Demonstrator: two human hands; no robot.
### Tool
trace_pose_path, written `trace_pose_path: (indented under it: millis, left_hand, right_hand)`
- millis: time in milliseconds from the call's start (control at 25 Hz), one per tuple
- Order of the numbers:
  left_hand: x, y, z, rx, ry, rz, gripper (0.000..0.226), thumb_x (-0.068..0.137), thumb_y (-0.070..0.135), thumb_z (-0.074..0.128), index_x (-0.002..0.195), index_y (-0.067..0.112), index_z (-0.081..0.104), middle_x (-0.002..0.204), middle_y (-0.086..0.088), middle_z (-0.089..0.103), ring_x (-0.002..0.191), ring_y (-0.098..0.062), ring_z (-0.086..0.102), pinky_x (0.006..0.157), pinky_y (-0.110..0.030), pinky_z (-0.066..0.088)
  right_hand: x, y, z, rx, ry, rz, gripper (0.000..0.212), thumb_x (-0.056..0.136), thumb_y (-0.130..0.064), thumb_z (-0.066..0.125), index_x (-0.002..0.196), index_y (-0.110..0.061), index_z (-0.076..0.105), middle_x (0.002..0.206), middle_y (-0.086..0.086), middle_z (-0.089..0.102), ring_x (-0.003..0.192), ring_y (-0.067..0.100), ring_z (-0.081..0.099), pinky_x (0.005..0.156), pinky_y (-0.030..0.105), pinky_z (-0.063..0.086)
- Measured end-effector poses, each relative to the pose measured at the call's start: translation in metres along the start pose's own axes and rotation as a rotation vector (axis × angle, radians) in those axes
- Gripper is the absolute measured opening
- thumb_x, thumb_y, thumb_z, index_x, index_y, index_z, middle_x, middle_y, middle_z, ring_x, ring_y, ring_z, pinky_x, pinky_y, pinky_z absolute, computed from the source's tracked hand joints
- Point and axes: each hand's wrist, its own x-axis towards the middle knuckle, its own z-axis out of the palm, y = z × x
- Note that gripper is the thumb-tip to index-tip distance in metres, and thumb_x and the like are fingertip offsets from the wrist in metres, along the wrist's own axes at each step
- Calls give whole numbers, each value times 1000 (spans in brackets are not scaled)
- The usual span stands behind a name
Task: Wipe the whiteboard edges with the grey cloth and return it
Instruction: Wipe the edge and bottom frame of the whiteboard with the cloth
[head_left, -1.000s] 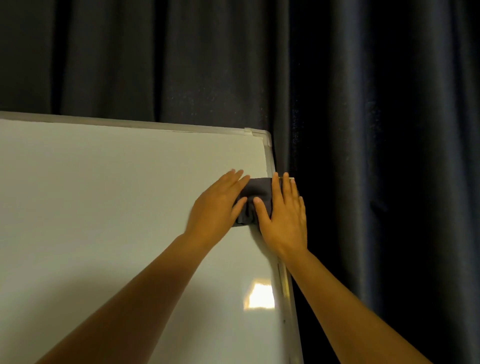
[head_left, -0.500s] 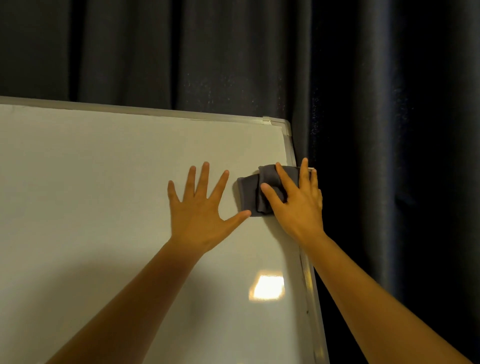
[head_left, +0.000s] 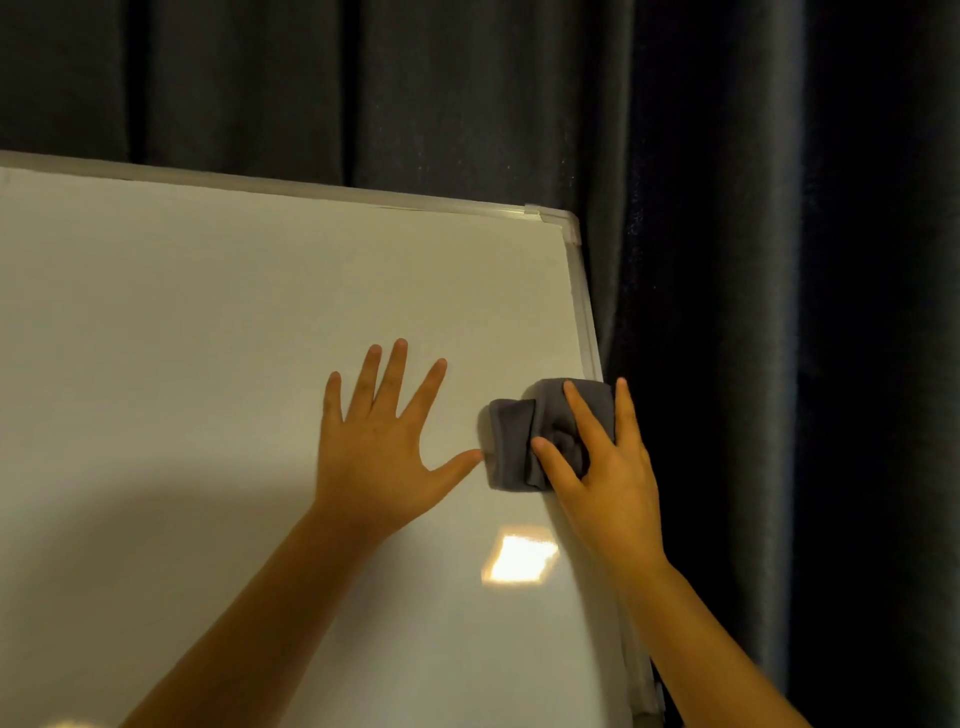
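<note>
A whiteboard (head_left: 208, 338) with a thin metal frame fills the left and middle of the view. Its right edge (head_left: 584, 312) runs down from the top right corner. A folded grey cloth (head_left: 511, 441) is wrapped over that right edge. My right hand (head_left: 605, 467) grips the cloth, thumb on the board side and fingers over the frame. My left hand (head_left: 382, 447) lies flat on the board with fingers spread, its thumb tip just touching the cloth's left side.
Dark pleated curtains (head_left: 753, 260) hang behind and to the right of the board. A bright light reflection (head_left: 519, 564) shows on the board below the cloth.
My left hand has come off the cloth and spread flat on the board to its left. My right hand kept hold of the cloth on the right edge.
</note>
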Motion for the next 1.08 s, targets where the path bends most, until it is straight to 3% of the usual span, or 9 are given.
trace_pose_path:
  millis: [160, 320, 400, 520, 760, 880, 1080]
  left_hand:
    - [-19, -1, -1, 4, 24, 24, 92, 73, 82, 14, 148, 30, 15, 158, -10, 11, 145, -30, 7, 114, -55, 12]
    - [-24, -2, -4, 15, 20, 29, 91, 74, 80, 16, 149, 29, 16, 158, -11, 13, 145, -32, 9, 113, -57, 14]
    - [-25, 0, -7, 14, 15, 29, 90, 74, 79, 17, 148, 28, 17, 158, -12, 14, 145, -32, 10, 113, -57, 15]
    - [-28, 0, -8, 17, -2, 25, 89, 75, 78, 16, 149, 27, 16, 158, -11, 14, 145, -32, 9, 114, -56, 15]
    - [-35, 2, -9, 0, -3, 25, 86, 77, 77, 16, 148, 27, 21, 157, -10, 16, 145, -31, 12, 114, -53, 13]
    - [-42, 3, -8, -3, -4, 9, 86, 77, 76, 18, 148, 27, 20, 157, -10, 17, 145, -31, 12, 114, -51, 11]
    - [-62, 10, -8, 10, -29, -34, 84, 79, 75, 19, 148, 27, 19, 157, -11, 17, 145, -32, 13, 114, -54, 13]
  right_hand:
    - [-32, -1, -8, -5, -29, -8, 59, 76, -63, 39, 128, -57, 12, 156, -3, 10, 138, 23, 25, 103, 36, 34]
    - [-57, 3, -10, -149, -49, -90, 61, 78, -67, 29, 135, -54, 11, 156, -5, 10, 140, 23, 18, 91, 27, 30]
    - [-63, 4, -12, -214, -59, -115, 64, 79, -69, 25, 138, -47, 16, 156, -4, 8, 141, 24, 11, 88, 27, 30]
    - [-52, 2, -13, -216, -79, -88, 65, 78, -69, 25, 138, -45, 18, 156, -3, 7, 142, 25, 10, 92, 35, 41]
    - [12, 0, -12, -78, -81, -71, 59, 83, -54, 47, 137, -40, 27, 156, 0, 10, 138, 28, 21, 108, 44, 31]
    - [9, 3, -9, 0, -36, -56, 57, 83, -47, 54, 135, -34, 34, 154, 1, 17, 136, 25, 27, 109, 45, 34]
    - [-25, 10, -11, 46, -5, 0, 54, 84, -42, 56, 134, -31, 38, 152, -2, 21, 127, 7, 28, 102, 28, 33]
